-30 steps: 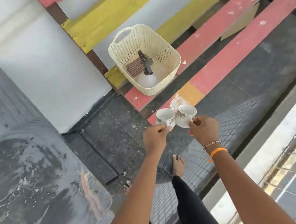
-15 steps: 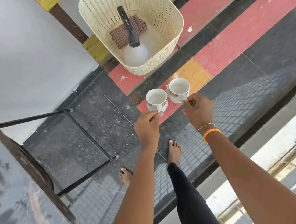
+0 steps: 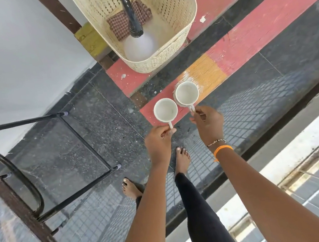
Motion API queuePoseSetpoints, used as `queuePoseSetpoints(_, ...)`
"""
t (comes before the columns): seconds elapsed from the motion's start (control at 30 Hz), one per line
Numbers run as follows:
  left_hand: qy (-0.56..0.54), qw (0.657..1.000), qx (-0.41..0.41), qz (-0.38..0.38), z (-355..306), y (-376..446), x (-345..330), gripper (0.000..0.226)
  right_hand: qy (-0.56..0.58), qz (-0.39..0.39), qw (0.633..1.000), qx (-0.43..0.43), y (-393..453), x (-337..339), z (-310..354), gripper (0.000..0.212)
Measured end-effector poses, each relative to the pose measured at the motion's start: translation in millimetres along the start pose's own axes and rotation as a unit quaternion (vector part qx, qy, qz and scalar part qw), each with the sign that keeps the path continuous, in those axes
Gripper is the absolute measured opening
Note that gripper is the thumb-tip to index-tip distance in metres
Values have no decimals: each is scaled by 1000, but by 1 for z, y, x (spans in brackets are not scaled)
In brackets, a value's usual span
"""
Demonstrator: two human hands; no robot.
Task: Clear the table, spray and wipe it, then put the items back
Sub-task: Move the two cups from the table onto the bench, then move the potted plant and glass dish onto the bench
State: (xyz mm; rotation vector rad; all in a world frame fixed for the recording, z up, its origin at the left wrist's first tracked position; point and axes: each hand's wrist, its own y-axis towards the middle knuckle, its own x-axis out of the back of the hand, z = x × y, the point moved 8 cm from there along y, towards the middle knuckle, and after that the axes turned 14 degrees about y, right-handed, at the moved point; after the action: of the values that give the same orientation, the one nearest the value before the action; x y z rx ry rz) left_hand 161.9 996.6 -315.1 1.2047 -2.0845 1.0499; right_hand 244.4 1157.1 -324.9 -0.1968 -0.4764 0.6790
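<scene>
Table [image 3: 24,212]: its wet-looking top and dark frame sit at the near left edge, well apart from both cups, so the cups are off it, which fits the clearing step.
Left hand [image 3: 158,142]: thumb and curled fingers pinch the handle of the left cup [image 3: 165,110]; pinching only the handle leaves the bowl free to set down.
Left cup: upright, mouth facing up toward the camera, handle pointing back at the person; it looks empty.
Right hand [image 3: 209,124]: fingers pinch the handle of the right cup [image 3: 187,94] in the same way.
Right cup: upright, mouth up, handle pointing back toward the person; its rim sits just beside the left cup's, touching or nearly so.
Height: both cups are over the near red plank [image 3: 264,37]; whether they rest on it or hang just above it cannot be told.
Basket [image 3: 178,46]: farther off on a second plank, holding the spray bottle [image 3: 138,44] and a checked cloth [image 3: 120,24], likely kept together for the spray-and-wipe step.
Bottle axis: round body nearest, black neck and head pointing away.
</scene>
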Motion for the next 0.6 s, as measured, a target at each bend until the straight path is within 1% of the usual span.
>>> queuePoseSetpoints(0.07, -8, 1000, 1, 14, 1, 1, 0, 13, 1, 7, 1000, -5, -3, 2, 2, 15)
queuePoseSetpoints(0.17, -22, 999, 14, 38, 2, 1, 2, 15, -10, -9, 1000, -7, -8, 8, 9, 15)
queuePoseSetpoints(0.23, -33, 998, 34, 45, 4, -2, 8, 17, -28, -22, 999, 3, -15, 10, 17, 15)
queuePoseSetpoints(0.3, -48, 996, 69, 36, 7, -10, 20, 16, -29, -18, 999, 18, -24, 6, 32, 13)
queuePoseSetpoints(0.37, -79, 989, 120, 22, 11, -21, 39, 17, -14, 5, 999, 39, -35, -7, 56, 11)
queuePoseSetpoints(0.43, -139, 978, 157, 11, 14, -33, 63, 19, 14, 34, 998, 60, -48, -25, 85, 9)
queuePoseSetpoints(0.53, -227, 958, 176, -25, 14, -48, 116, 24, 61, 80, 991, 92, -69, -58, 138, 11)
queuePoseSetpoints(0.6, -262, 949, 166, -60, 12, -57, 158, 26, 90, 116, 982, 117, -87, -82, 177, 12)
